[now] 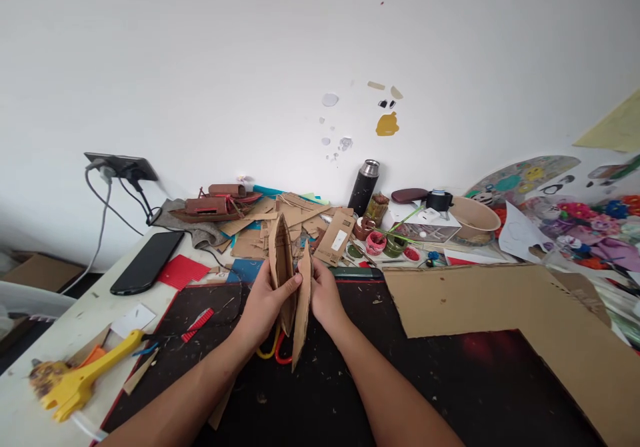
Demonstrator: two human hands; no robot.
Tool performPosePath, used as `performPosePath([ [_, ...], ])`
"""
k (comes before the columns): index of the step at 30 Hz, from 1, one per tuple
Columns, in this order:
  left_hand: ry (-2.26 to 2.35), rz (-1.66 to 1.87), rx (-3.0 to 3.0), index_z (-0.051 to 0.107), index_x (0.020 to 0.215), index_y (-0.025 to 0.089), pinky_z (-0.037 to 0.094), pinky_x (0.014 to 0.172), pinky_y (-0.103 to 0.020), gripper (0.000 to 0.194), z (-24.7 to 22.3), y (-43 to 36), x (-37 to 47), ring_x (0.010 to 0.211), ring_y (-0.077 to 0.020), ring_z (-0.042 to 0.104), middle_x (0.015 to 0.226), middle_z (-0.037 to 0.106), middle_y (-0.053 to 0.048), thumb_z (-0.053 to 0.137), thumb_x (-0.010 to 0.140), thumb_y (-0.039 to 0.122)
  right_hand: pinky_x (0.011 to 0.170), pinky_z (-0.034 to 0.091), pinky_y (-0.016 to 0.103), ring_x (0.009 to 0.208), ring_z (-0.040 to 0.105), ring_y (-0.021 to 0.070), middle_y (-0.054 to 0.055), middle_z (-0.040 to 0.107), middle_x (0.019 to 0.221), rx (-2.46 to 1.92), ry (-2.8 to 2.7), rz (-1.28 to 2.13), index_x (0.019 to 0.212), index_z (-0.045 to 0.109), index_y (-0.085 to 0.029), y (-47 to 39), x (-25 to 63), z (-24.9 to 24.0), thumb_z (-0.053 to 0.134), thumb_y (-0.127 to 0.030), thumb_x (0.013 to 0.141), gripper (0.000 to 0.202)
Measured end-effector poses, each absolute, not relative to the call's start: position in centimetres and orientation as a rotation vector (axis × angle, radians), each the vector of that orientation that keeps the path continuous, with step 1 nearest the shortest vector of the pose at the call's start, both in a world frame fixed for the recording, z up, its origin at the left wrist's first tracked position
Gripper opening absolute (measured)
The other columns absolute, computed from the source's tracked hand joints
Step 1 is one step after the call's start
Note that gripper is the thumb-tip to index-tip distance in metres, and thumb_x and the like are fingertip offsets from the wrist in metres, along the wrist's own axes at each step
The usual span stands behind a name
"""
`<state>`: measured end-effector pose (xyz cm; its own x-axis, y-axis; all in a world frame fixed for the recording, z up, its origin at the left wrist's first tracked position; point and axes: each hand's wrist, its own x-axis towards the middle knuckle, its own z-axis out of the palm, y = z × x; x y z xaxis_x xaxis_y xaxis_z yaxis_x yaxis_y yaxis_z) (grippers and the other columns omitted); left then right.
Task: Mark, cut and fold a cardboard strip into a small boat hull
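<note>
Between my two hands, cut pieces of cardboard stand upright over the dark work mat (380,393). My left hand (263,298) is closed round a long boat-shaped cardboard piece (283,267) with a hollow middle, its thumb reaching across to the right. My right hand (324,293) grips a narrow pointed cardboard strip (303,300) from its far side; most of its fingers are hidden behind it. The two pieces sit close together, with a gap at the top. Below them, scissors (283,352) with red and yellow handles lie on the mat, partly covered.
A yellow glue gun (90,377) and a black phone (147,263) lie at left. Behind are a brown model boat (220,205), cardboard scraps (255,240), a black flask (364,187) and open paint jars (376,241). A large cardboard sheet (465,300) covers the right.
</note>
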<state>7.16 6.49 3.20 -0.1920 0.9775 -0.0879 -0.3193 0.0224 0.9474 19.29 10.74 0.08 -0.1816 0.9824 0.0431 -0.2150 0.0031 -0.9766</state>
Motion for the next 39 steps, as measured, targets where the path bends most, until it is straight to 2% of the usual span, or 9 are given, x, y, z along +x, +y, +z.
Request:
performPosePath([
  [4, 1.256, 1.447, 0.94, 0.066, 0.116, 0.022, 0.06, 0.085, -0.036, 0.058, 3.1, 6.6, 6.8, 0.097, -0.0269, 0.074, 0.102, 0.077, -0.004, 0.093, 0.071, 0.046, 0.065, 0.042, 0.029, 0.067, 0.051, 0.018, -0.002, 0.057, 0.07, -0.921, -1.215, 1.46, 0.075, 0.06, -0.022, 10.7, 19.2, 0.0, 0.074, -0.063, 0.087, 0.044],
  [8, 1.249, 1.442, 0.9, 0.065, 0.115, 0.021, 0.058, 0.081, -0.034, 0.061, 3.1, 6.7, 6.7, 0.093, -0.0258, 0.073, 0.098, 0.076, -0.003, 0.094, 0.068, 0.047, 0.055, 0.036, 0.029, 0.056, 0.042, 0.0163, -0.004, 0.047, 0.059, -0.94, -1.252, 1.535, 0.07, 0.055, -0.024, 10.6, 19.2, 0.1, 0.07, -0.079, 0.084, 0.059],
  [12, 1.169, 1.407, 0.83, 0.065, 0.104, 0.02, 0.054, 0.065, -0.027, 0.054, 2.9, 6.5, 6.9, 0.071, -0.0177, 0.066, 0.086, 0.073, 0.001, 0.096, 0.065, 0.04, 0.052, 0.034, 0.029, 0.053, 0.043, 0.0162, -0.002, 0.047, 0.058, -0.988, -1.316, 1.515, 0.069, 0.057, -0.023, 10.3, 19.1, 0.4, 0.054, -0.09, 0.089, 0.07],
  [15, 1.147, 1.399, 0.724, 0.062, 0.091, 0.02, 0.048, 0.054, -0.024, 0.051, 2.9, 6.4, 7.1, 0.056, -0.0128, 0.057, 0.07, 0.065, 0.005, 0.097, 0.063, 0.044, 0.05, 0.031, 0.029, 0.051, 0.042, 0.0159, -0.002, 0.045, 0.056, -1.047, -1.361, 1.446, 0.067, 0.053, -0.025, 10.3, 19.0, 0.4, 0.049, -0.093, 0.09, 0.072],
  [18, 1.147, 1.424, 0.617, 0.063, 0.085, 0.019, 0.049, 0.054, -0.023, 0.052, 2.9, 6.5, 7.0, 0.055, -0.012, 0.058, 0.066, 0.064, 0.005, 0.099, 0.059, 0.046, 0.052, 0.032, 0.029, 0.053, 0.044, 0.0167, -0.003, 0.045, 0.055, -1.076, -1.401, 1.349, 0.068, 0.051, -0.025, 10.4, 19.2, 0.5, 0.045, -0.089, 0.095, 0.069],
  [24, 1.153, 1.482, 0.482, 0.07, 0.092, 0.018, 0.049, 0.053, -0.021, 0.05, 3.1, 7.1, 6.4, 0.058, -0.0122, 0.062, 0.072, 0.071, 0.003, 0.098, 0.056, 0.038, 0.057, 0.032, 0.028, 0.057, 0.046, 0.015, -0.005, 0.046, 0.062, -1.073, -1.544, 1.069, 0.076, 0.052, -0.024, 9.8, 20.4, 2.1, 0.052, -0.065, 0.105, 0.05],
  [30, 1.167, 1.522, 0.356, 0.067, 0.082, 0.018, 0.052, 0.053, -0.023, 0.045, 3.8, 7.4, 6.2, 0.06, -0.0154, 0.065, 0.07, 0.071, 0.002, 0.098, 0.053, 0.032, 0.061, 0.034, 0.026, 0.057, 0.051, 0.0134, -0.007, 0.051, 0.063, -1.073, -1.877, 0.968, 0.09, 0.057, -0.024, 8.3, 20.3, 4.0, 0.071, -0.056, 0.097, 0.036],
  [34, 1.158, 1.53, 0.298, 0.064, 0.08, 0.018, 0.052, 0.051, -0.024, 0.042, 4.0, 7.5, 6.3, 0.057, -0.0163, 0.065, 0.065, 0.069, 0.002, 0.095, 0.053, 0.026, 0.062, 0.031, 0.027, 0.063, 0.053, 0.0151, -0.006, 0.056, 0.073, -1.2, -2.074, 0.811, 0.097, 0.06, -0.024, 8.0, 19.9, 4.3, 0.082, -0.049, 0.091, 0.033],
  [39, 1.164, 1.49, 0.347, 0.067, 0.087, 0.017, 0.056, 0.055, -0.028, 0.043, 3.5, 7.7, 6.3, 0.058, -0.0169, 0.066, 0.072, 0.073, 0.0, 0.094, 0.056, 0.029, 0.065, 0.032, 0.029, 0.069, 0.058, 0.0184, -0.004, 0.062, 0.078, -1.309, -2.056, 0.823, 0.102, 0.059, -0.025, 8.3, 19.9, 3.8, 0.08, -0.035, 0.093, 0.025],
])
